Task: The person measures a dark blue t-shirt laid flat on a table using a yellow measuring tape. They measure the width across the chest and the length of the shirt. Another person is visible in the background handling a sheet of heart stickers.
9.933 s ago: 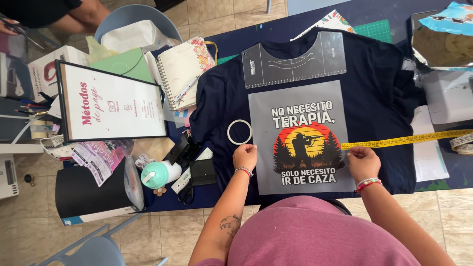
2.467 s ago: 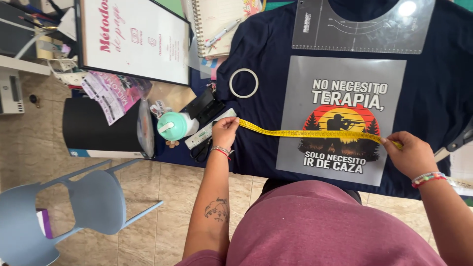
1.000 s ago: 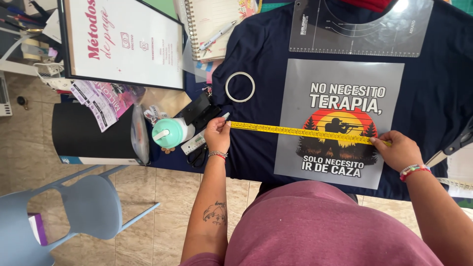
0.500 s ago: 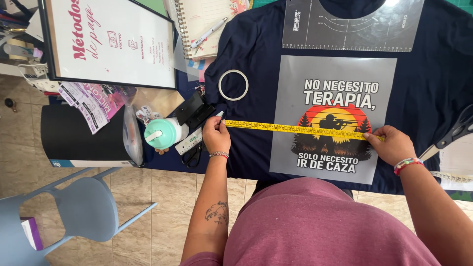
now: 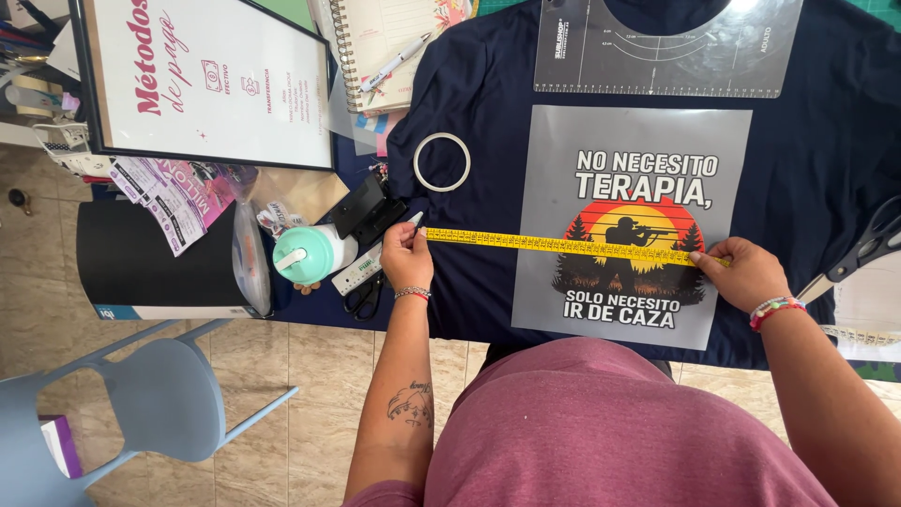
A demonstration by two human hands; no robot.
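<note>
A navy T-shirt [image 5: 807, 178] lies flat on the table with a grey transfer sheet [image 5: 544, 282] on its chest, printed with white lettering and an orange sunset hunter picture. A yellow measuring tape [image 5: 554, 246] is stretched across the shirt and the sheet. My left hand [image 5: 405, 258] pinches the tape's metal end at the shirt's left edge. My right hand [image 5: 746, 274] presses the tape down just past the sheet's right edge. A clear alignment ruler [image 5: 668, 56] sits at the collar.
A white tape ring [image 5: 442, 161] rests on the shirt. Left of it are a mint bottle [image 5: 308, 253], a black device [image 5: 368, 208], a framed sign [image 5: 202, 80] and a spiral notebook [image 5: 385, 47]. Scissors [image 5: 863, 249] lie at the right. A blue chair [image 5: 160, 399] stands below.
The tape went from the right side of the sheet to spanning the shirt's left edge to the sheet's right edge. Over the last second it was pulled straighter and level.
</note>
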